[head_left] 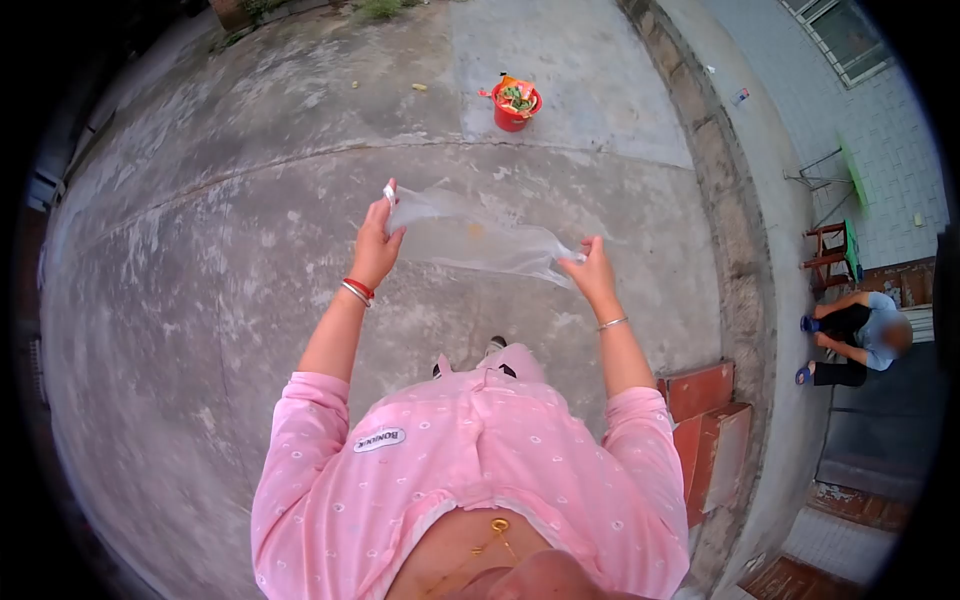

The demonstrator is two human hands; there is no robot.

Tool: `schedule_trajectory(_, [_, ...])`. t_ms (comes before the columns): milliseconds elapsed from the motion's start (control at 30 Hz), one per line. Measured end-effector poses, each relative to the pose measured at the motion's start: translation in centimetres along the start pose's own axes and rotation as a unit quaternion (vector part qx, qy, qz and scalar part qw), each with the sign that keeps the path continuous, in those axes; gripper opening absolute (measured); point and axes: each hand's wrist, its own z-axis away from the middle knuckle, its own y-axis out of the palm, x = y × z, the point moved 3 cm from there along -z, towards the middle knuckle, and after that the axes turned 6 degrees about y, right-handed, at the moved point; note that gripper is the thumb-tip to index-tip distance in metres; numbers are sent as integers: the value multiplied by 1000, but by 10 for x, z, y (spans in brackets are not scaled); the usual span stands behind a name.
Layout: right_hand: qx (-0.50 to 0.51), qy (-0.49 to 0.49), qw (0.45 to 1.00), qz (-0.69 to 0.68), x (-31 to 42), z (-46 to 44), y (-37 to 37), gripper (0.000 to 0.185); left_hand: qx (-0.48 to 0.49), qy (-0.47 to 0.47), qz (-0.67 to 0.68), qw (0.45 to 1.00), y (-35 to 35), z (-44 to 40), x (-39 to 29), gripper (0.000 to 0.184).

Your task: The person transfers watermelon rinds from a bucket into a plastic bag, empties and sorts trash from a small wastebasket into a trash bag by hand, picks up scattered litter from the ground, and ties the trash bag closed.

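Note:
A translucent plastic bag point(470, 235) is stretched between my two hands, above the concrete ground. My left hand point(376, 240) pinches its left end, with the thumb pointing inward and a red band and bracelet on the wrist. At the other end, my right hand point(592, 270) grips the bag's right corner between thumb and fingers. The sheet sags a little in the middle and the ground shows through it.
A red bucket point(511, 115) filled with scraps and greens stands ahead on the concrete. Reddish boxes or boards point(708, 430) lie to my right near the kerb. A person point(862, 338) sits farther right, near a small stool point(830, 255).

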Motion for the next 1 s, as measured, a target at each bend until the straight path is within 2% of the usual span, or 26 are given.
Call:
schedule_trajectory(67, [67,54,994,61,-11,0,-3,47,13,22,-68,997,13,-13,0,82])
schedule_trajectory(133, [212,168,960,-72,-68,-15,41,49,24,23,-70,997,34,-30,5,84])
schedule_trajectory(167, [279,221,924,-139,-71,-24,51,50,29,24,-72,997,46,-41,11,85])
schedule_trajectory(200, [293,275,882,-245,-73,-35,54,46,33,17,-59,998,55,-56,15,86])
schedule_trajectory(267, [308,363,759,-445,-68,-66,59,41,38,6,-36,999,79,-94,27,88])
schedule_trajectory(367, [240,372,736,-512,-62,-154,70,36,74,-47,-28,996,103,-175,21,80])
schedule_trajectory(467, [185,351,712,-579,-70,-247,64,27,77,-14,-32,996,135,-263,17,81])
schedule_trajectory(567, [129,350,640,-672,-86,-320,56,14,81,-16,-17,996,173,-333,27,79])
schedule_trajectory(667, [85,355,593,-718,-87,-373,38,6,49,-8,-11,999,201,-379,30,78])
schedule_trajectory(767, [99,325,558,-757,-99,-406,47,7,28,-4,7,1000,224,-413,58,87])
schedule_trajectory(867, [157,360,565,-726,-103,-424,49,9,58,-12,-6,998,235,-448,88,87])
schedule_trajectory(967, [197,407,713,-536,-104,-454,56,21,73,8,-21,997,240,-490,112,89])
schedule_trajectory(1000, [204,406,772,-444,-100,-471,60,27,63,-15,5,998,243,-508,121,88])
